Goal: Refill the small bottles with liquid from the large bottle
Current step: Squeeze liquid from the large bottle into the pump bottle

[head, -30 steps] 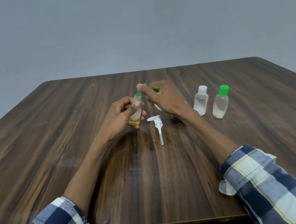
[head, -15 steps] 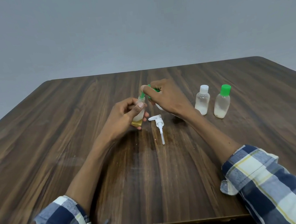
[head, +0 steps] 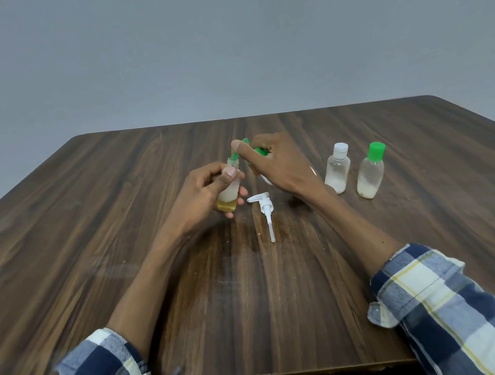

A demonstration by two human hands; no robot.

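Over toward the left of the action, the left hand (head: 206, 197) is wrapped around a small bottle (head: 230, 193), fingers and thumb curled round its body, holding it tilted just above the table (head: 85, 208) near the middle, open neck up, a shallow amber layer showing at its base. Right at that neck the right hand (head: 278, 164) pinches something green (head: 240, 152), narrow end aimed into the opening, and it looks like a funnel though the fingers cover most of it. Here's the danger as I read it: the bottle is off the surface and leaning, so a small slip of the green piece could put liquid down the outside, or onto the wood. Below, between the two wrists, the white pump head (head: 264, 208) lies flat, its tube pointing at the near edge, and a sweeping forearm could roll it. The large bottle is mostly hidden behind the right hand, just a white sliver (head: 265, 180), so its position and fill can't be judged. Further right, toward the right edge, stand two capped small bottles, the white-capped bottle (head: 337, 169) and the green-capped bottle (head: 370, 171), upright, close together, easy to knock if the right arm swings out
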